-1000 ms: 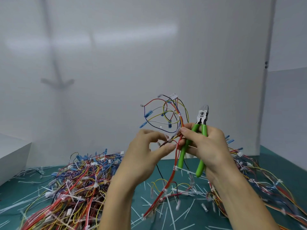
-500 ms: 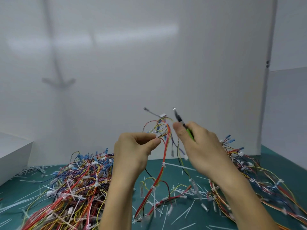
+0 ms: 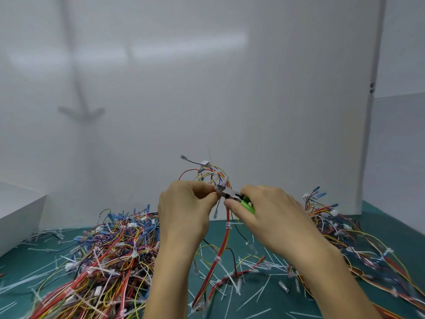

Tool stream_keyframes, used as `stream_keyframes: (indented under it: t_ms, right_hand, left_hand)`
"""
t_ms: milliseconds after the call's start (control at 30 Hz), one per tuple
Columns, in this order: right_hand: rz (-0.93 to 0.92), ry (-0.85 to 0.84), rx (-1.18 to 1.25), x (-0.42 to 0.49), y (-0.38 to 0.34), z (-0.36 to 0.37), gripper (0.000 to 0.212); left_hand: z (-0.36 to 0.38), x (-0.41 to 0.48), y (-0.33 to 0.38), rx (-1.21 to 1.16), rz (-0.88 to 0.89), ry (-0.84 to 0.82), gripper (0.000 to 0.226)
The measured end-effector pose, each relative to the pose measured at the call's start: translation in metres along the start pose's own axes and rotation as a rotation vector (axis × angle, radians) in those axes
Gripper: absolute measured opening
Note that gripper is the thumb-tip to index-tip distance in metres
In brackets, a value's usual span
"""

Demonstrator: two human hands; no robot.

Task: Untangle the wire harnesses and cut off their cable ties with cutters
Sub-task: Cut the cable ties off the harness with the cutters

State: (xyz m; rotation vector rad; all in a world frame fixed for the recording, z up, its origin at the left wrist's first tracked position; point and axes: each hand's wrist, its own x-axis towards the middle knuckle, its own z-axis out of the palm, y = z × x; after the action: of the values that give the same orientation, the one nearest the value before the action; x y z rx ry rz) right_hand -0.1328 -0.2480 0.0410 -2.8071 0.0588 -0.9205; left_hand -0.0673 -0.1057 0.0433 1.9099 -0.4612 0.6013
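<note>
Head camera is showing the harness [image 3: 227, 229] hanging in the air between the two hands, its loose coloured loop fanning up above the knuckles and its red trunk trailing down to the mat. What is changing is the cutters [image 3: 232, 195]. A second ago they were pointing straight up, parked in the right palm while those fingers were helping sort wires. Half a second ago they were swinging round, and now their nose is lying sideways, pressing in at a white cable tie [image 3: 219, 188] right by the left fingertips. The left hand [image 3: 184, 210] is pinching the bundle, thumb and forefinger together on the wires just beside that tie, and the right hand [image 3: 271, 210] is curling round the green handles. Whether the blades are already biting I cannot tell, as it is all too blurred there. Both hands are also sitting lower than before. To my eye the untangling is giving way to cutting on this harness, with more ties waiting down the red trunk. Round about, a big tangled pile [image 3: 103, 256] is lying to the left and another pile [image 3: 340, 229] to the right. Snipped tie ends [image 3: 254, 297] are littering the green mat [image 3: 395, 229], and a white box [image 3: 18, 215] is sitting at the far left.
</note>
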Motion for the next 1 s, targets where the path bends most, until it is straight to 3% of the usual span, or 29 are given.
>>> stream_keyframes:
  t_ms: [567,700,833,1000]
  right_hand:
    - [0.053,-0.06,0.045,0.0,0.0,-0.006,0.06]
    - [0.133,-0.074,0.232,0.002,0.0,-0.004,0.071]
    - [0.244,-0.066,0.385,0.004,0.002,-0.005,0.078]
    - [0.36,-0.066,0.614,0.007,0.009,-0.003,0.064]
  left_hand:
    - [-0.002,-0.001,0.001,-0.008,0.004,-0.038,0.004]
    - [-0.001,0.001,-0.004,-0.069,-0.045,-0.04,0.013]
    - [-0.002,0.003,-0.009,-0.221,-0.126,-0.086,0.004]
    - [-0.001,0.004,-0.008,-0.458,-0.244,-0.115,0.008]
